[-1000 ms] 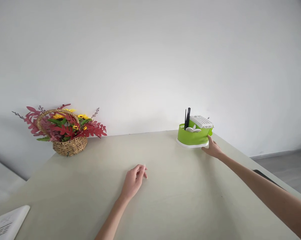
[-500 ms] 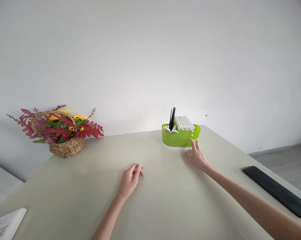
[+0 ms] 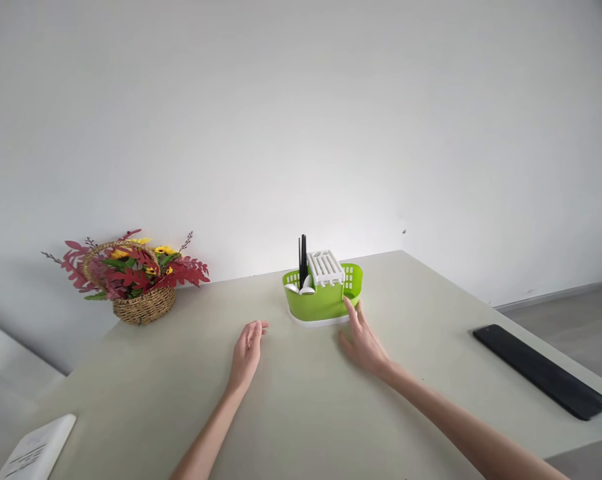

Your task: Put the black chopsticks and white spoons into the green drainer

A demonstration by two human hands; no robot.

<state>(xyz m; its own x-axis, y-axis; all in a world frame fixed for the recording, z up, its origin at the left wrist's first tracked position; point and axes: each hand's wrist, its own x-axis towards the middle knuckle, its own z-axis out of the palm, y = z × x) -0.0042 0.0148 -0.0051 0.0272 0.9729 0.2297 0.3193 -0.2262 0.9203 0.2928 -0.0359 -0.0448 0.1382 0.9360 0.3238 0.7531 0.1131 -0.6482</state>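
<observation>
A green utensil caddy (image 3: 311,307) on a white base stands near the back middle of the table. It holds black chopsticks (image 3: 303,261) upright and white spoons (image 3: 307,287) at its left end; a white slotted rack (image 3: 327,267) sits on top. My right hand (image 3: 363,340) reaches to the caddy's front right end, its fingers extended against the green wall and its thumb apart from it. My left hand (image 3: 247,350) is just above the table, left of and nearer than the caddy, with loosely bent fingers and nothing in them.
A wicker basket of artificial flowers (image 3: 143,307) stands at the back left by the wall. A white box-like object (image 3: 41,447) lies at the front left. A long black flat object (image 3: 541,370) lies along the right table edge.
The caddy has slid left and a little nearer, with my right hand moving along at its right end. My left hand's fingers have straightened slightly. The camera view has shifted a little.
</observation>
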